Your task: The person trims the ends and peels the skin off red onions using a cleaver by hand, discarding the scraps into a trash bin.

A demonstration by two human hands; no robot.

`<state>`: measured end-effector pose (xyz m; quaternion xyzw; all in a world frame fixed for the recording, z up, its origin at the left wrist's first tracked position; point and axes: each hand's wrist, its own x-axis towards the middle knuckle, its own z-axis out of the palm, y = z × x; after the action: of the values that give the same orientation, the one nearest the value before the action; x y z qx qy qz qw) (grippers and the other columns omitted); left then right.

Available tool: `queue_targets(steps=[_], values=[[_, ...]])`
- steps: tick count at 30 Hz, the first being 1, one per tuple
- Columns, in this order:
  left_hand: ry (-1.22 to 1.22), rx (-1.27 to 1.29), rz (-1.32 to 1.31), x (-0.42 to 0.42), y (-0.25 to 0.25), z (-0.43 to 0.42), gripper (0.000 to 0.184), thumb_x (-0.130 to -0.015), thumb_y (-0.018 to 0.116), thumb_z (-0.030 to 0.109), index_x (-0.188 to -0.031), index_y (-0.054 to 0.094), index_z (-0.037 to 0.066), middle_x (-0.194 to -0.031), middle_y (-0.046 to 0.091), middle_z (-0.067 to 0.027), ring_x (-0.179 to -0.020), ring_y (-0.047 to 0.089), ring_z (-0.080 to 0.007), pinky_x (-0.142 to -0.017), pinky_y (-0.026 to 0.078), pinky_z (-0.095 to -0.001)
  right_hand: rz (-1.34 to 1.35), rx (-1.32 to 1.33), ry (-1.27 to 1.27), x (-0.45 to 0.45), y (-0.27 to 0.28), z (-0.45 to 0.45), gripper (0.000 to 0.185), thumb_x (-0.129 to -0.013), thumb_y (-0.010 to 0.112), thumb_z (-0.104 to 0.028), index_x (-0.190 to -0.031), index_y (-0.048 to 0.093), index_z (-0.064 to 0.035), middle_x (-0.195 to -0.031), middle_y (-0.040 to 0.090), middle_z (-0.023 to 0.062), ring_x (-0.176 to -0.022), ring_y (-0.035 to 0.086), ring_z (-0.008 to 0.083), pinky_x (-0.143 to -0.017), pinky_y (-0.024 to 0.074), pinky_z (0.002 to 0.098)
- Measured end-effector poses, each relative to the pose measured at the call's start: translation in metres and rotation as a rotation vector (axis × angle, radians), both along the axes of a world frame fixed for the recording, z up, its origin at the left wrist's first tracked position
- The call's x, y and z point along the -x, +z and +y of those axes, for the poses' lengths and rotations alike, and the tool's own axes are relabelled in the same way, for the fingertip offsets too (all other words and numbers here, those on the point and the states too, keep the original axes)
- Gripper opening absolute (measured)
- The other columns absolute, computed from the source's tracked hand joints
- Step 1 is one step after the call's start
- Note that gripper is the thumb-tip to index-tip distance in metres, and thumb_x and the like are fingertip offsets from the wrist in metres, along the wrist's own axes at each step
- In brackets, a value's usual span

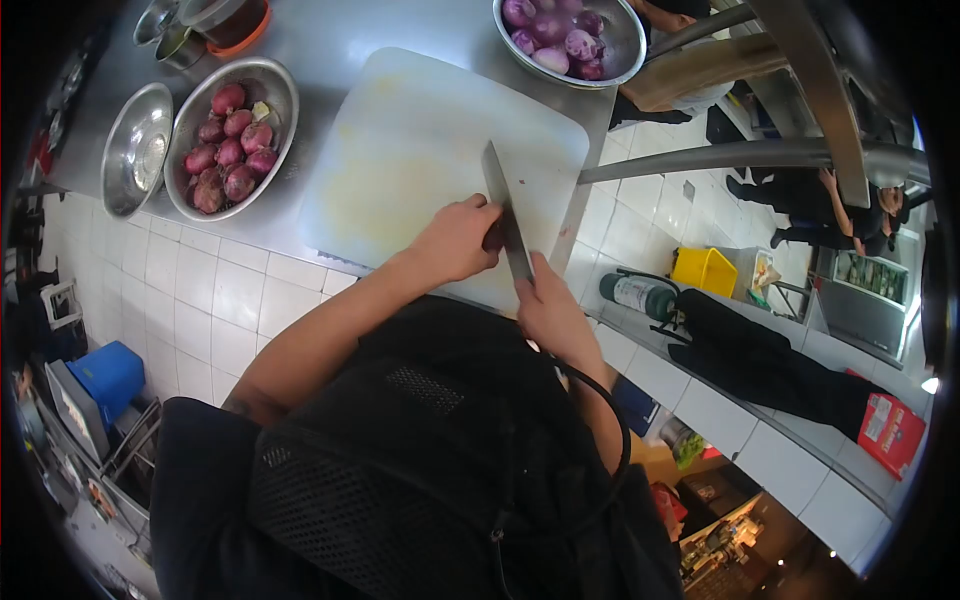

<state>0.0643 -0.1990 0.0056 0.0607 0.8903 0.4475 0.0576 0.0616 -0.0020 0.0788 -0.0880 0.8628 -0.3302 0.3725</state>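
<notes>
My right hand (548,303) is closed around the handle of a kitchen knife (511,225), its blade pointing away from me over the white cutting board (390,130). My left hand (460,238) grips a dark red onion (492,237) right beside the blade. Fingers and blade cover most of that onion, so whether it is cut I cannot tell. To the left, a metal bowl (283,165) holds several unpeeled red onions (229,150). Peeled purple onions (582,44) fill another metal bowl (628,50) beyond the board's far right corner.
An empty steel bowl (137,150) sits at the left edge of the steel table (330,30). Metal containers (181,46) stand at the back left. Right of the table are curved metal bars (720,158), a green cylinder (637,295), a yellow bucket (704,269) and people in dark clothes (815,205).
</notes>
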Motion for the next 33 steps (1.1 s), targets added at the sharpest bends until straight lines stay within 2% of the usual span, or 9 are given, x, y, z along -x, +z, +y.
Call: queue_targets(steps=[10, 12, 15, 20, 22, 23, 26, 28, 33], values=[[0.161, -0.253, -0.128, -0.013, -0.004, -0.034, 0.036, -0.079, 0.072, 0.015, -0.113, 0.066, 0.005, -0.104, 0.068, -0.017, -0.096, 0.065, -0.0348, -0.085, 0.053, -0.0433, 0.273, 0.079, -0.017, 0.012, -0.059, -0.028, 0.03, -0.1, 0.051, -0.013, -0.124, 0.041, 0.0013, -0.095, 0.064, 0.0372, -0.095, 0.06, 0.057, -0.083, 0.0439, 0.0602], [-0.04, 0.135, 0.328, -0.019, -0.009, -0.039, 0.038, -0.082, 0.068, 0.013, -0.12, 0.066, 0.007, -0.107, 0.069, -0.0152, -0.109, 0.062, -0.0344, -0.093, 0.051, -0.0441, 0.206, 0.084, -0.078, 0.014, -0.065, -0.028, 0.03, -0.1, 0.051, -0.013, -0.125, 0.041, 0.0002, -0.093, 0.064, 0.0372, -0.093, 0.06, 0.0568, -0.082, 0.0444, 0.0598], [-0.114, 0.123, 0.152, -0.021, 0.007, -0.044, 0.036, -0.085, 0.065, 0.011, -0.121, 0.063, 0.007, -0.108, 0.069, -0.013, -0.117, 0.059, -0.0332, -0.097, 0.049, -0.0439, 0.058, 0.099, -0.192, 0.015, -0.054, -0.021, 0.031, -0.1, 0.052, -0.013, -0.127, 0.042, -0.002, -0.092, 0.064, 0.0367, -0.092, 0.061, 0.0563, -0.08, 0.0457, 0.059], [0.01, 0.016, -0.025, -0.025, 0.02, -0.059, 0.037, -0.086, 0.071, 0.012, -0.12, 0.06, 0.006, -0.108, 0.068, -0.0132, -0.099, 0.065, -0.0319, -0.088, 0.052, -0.042, 0.363, 0.19, -0.151, 0.017, -0.071, 0.029, 0.032, -0.1, 0.052, -0.012, -0.129, 0.044, -0.0034, -0.093, 0.065, 0.0341, -0.092, 0.062, 0.0559, -0.078, 0.0473, 0.0576], [0.039, -0.041, -0.142, -0.021, 0.017, -0.05, 0.037, -0.086, 0.073, 0.013, -0.12, 0.059, 0.006, -0.106, 0.068, -0.0127, -0.091, 0.067, -0.0297, -0.084, 0.054, -0.0401, 0.564, -0.036, -0.037, 0.024, -0.048, 0.036, 0.024, -0.102, 0.049, -0.012, -0.124, 0.047, -0.0038, -0.069, 0.061, 0.0141, -0.055, 0.058, 0.0312, -0.059, 0.0483, 0.0451], [0.145, -0.186, -0.195, -0.021, 0.016, -0.043, 0.037, -0.085, 0.075, 0.014, -0.117, 0.059, 0.005, -0.101, 0.068, -0.0114, -0.086, 0.066, -0.0262, -0.081, 0.054, -0.0379, 0.564, -0.039, -0.051, 0.023, -0.037, 0.035, 0.024, -0.102, 0.049, -0.012, -0.124, 0.047, -0.0038, -0.069, 0.061, 0.0141, -0.055, 0.058, 0.0312, -0.059, 0.0483, 0.0451], [0.269, -0.384, -0.228, -0.022, -0.01, -0.015, 0.038, -0.084, 0.078, 0.015, -0.114, 0.059, 0.003, -0.095, 0.069, -0.0092, -0.08, 0.065, -0.0192, -0.078, 0.053, -0.0336, 0.383, 0.134, -0.192, 0.016, -0.01, 0.027, 0.024, -0.102, 0.049, -0.013, -0.124, 0.047, -0.0029, -0.072, 0.062, 0.0166, -0.059, 0.06, 0.0326, -0.06, 0.0475, 0.0451], [0.29, -0.437, -0.207, -0.018, -0.015, 0.0, 0.037, -0.085, 0.08, 0.015, -0.113, 0.06, 0.002, -0.096, 0.069, -0.0083, -0.079, 0.064, -0.0156, -0.077, 0.053, -0.0314, 0.012, 0.182, -0.158, 0.008, 0.0, 0.026, 0.027, -0.101, 0.05, -0.012, -0.125, 0.045, -0.0005, -0.092, 0.063, 0.0338, -0.09, 0.061, 0.0549, -0.078, 0.0461, 0.0556], [0.403, -0.512, -0.24, -0.018, -0.021, 0.007, 0.035, -0.083, 0.082, 0.01, -0.11, 0.061, 0.0, -0.096, 0.071, -0.0059, -0.078, 0.063, -0.0129, -0.077, 0.052, -0.0298, 0.091, 0.157, -0.048, -0.005, 0.011, 0.021, 0.024, -0.102, 0.049, -0.012, -0.122, 0.045, 0.0005, -0.089, 0.062, 0.0337, -0.088, 0.06, 0.0543, -0.077, 0.0446, 0.0564]])
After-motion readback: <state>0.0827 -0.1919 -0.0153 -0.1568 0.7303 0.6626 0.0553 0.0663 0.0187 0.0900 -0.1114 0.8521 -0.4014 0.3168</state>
